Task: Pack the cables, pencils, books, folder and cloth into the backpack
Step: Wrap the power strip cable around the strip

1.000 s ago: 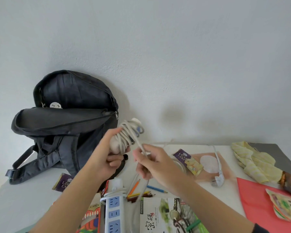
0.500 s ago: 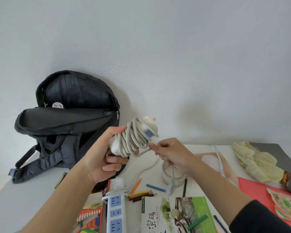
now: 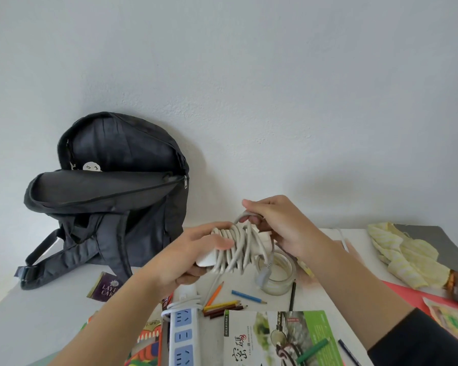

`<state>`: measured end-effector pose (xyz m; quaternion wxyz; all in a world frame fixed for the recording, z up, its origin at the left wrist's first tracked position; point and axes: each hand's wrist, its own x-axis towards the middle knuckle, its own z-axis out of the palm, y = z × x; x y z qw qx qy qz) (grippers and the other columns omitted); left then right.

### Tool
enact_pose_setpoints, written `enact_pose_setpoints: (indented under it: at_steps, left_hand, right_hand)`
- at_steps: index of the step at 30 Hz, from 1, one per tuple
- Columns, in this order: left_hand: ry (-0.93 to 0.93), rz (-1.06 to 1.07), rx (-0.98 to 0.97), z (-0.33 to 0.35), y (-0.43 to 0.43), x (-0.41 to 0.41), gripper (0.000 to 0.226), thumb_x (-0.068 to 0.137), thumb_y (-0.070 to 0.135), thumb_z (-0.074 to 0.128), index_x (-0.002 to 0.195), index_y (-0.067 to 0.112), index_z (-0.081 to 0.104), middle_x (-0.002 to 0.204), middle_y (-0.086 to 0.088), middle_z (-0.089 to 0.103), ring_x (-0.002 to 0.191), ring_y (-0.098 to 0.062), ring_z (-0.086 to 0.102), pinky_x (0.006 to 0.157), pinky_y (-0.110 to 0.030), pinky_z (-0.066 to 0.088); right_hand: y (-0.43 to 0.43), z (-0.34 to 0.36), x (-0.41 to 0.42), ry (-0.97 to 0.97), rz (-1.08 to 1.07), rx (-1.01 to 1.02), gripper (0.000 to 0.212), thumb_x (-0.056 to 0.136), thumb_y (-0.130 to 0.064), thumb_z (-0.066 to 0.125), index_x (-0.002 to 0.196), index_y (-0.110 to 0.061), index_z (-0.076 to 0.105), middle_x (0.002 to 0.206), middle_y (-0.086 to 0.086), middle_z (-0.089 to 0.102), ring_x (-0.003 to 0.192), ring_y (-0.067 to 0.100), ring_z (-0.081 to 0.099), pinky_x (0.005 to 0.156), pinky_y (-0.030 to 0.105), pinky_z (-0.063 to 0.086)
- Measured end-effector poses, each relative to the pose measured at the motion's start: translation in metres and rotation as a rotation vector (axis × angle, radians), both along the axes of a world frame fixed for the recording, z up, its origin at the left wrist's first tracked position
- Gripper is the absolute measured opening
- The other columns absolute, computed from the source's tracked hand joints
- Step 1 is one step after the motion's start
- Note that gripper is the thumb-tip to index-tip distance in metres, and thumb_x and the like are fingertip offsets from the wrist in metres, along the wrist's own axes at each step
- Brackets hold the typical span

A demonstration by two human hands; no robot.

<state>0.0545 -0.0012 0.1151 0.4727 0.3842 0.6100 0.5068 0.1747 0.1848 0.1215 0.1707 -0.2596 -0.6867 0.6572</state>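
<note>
Cable bundle (image 3: 236,247), white, wound round a pale block: was held above the table (image 3: 50,299) by the left hand (image 3: 188,258), which gripped one end, while the right hand (image 3: 286,231) pinched the topmost loop. Step judged: finishing the coil. Next move called for securing the dangling plug (image 3: 265,278), then a carry left to the open backpack (image 3: 111,196). Block mostly hidden under coils; backpack interior too dark to read.

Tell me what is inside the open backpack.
Inside the black backpack only its dark lining and one small white round item show at the opening. The folded-down front panel covers everything deeper, so other contents cannot be seen.
</note>
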Motion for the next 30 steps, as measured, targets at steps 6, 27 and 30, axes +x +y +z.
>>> enact_pose_setpoints:
  at_steps: [6,27,30]
  left_hand:
    - [0.006,0.141,0.074,-0.01,0.008,0.007,0.043,0.079,0.04,0.07,0.122,0.033,0.071,0.084,-0.014,0.045,0.053,-0.017,0.017,0.04,-0.021,0.012]
    - [0.187,0.497,0.366,-0.012,0.019,0.024,0.038,0.088,0.001,0.073,0.12,0.022,0.069,0.086,-0.001,0.071,0.058,-0.004,0.059,0.043,-0.012,0.042]
    - [0.061,0.606,0.383,-0.011,0.017,0.016,0.041,0.09,0.007,0.072,0.126,0.025,0.066,0.088,-0.001,0.068,0.056,-0.002,0.055,0.042,-0.012,0.039]
  right_hand:
    - [-0.027,-0.008,0.002,0.05,-0.089,0.502,0.025,0.102,-0.011,0.056,0.098,-0.019,0.079,0.092,-0.011,0.075,0.089,-0.002,0.067,0.078,0.008,0.047]
    - [-0.029,-0.018,0.008,0.485,-0.376,1.149,0.007,0.092,-0.005,0.074,0.1,-0.006,0.074,0.088,-0.003,0.069,0.077,0.007,0.06,0.069,0.016,0.048]
    - [-0.03,-0.024,0.008,0.46,-0.278,0.957,0.012,0.093,-0.009,0.074,0.105,-0.008,0.075,0.088,-0.005,0.07,0.078,0.007,0.064,0.069,0.018,0.05]
